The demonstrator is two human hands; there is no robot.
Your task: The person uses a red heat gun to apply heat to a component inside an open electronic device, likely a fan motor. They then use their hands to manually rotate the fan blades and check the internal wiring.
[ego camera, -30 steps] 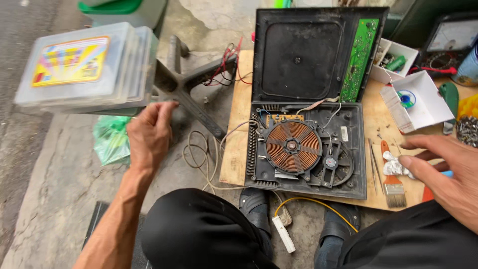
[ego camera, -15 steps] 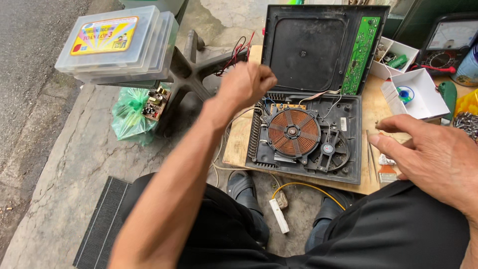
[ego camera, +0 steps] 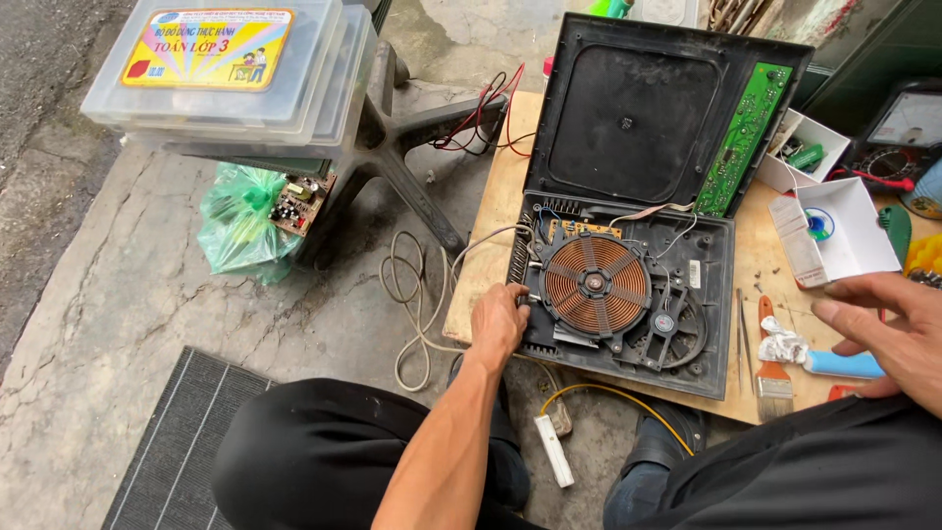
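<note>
A wooden tabletop [ego camera: 491,245] sits low over cracked concrete ground and carries an opened induction cooker [ego camera: 628,285], whose black lid [ego camera: 638,118] stands tilted back with a green circuit board [ego camera: 746,137] along its right edge. In the cooker's base lies a round copper coil [ego camera: 596,286], with a small fan [ego camera: 667,324] just to its right. To the left, stacked clear plastic boxes [ego camera: 235,79] rest on a black star-shaped chair base [ego camera: 402,147], beside a green plastic bag [ego camera: 240,221] holding a small circuit board. A loose grey cable [ego camera: 417,294] loops off the tabletop edge. The left hand [ego camera: 498,324] rests at the cooker's left rim, its fingers curled narrow around a small part there; what they pinch cannot be told. The right hand [ego camera: 888,329] hovers over the tabletop's right side, fingers loosely spread and holding nothing, near a paintbrush [ego camera: 772,363], a blue-handled tool [ego camera: 842,364] and an open white cardboard box [ego camera: 834,231].
</note>
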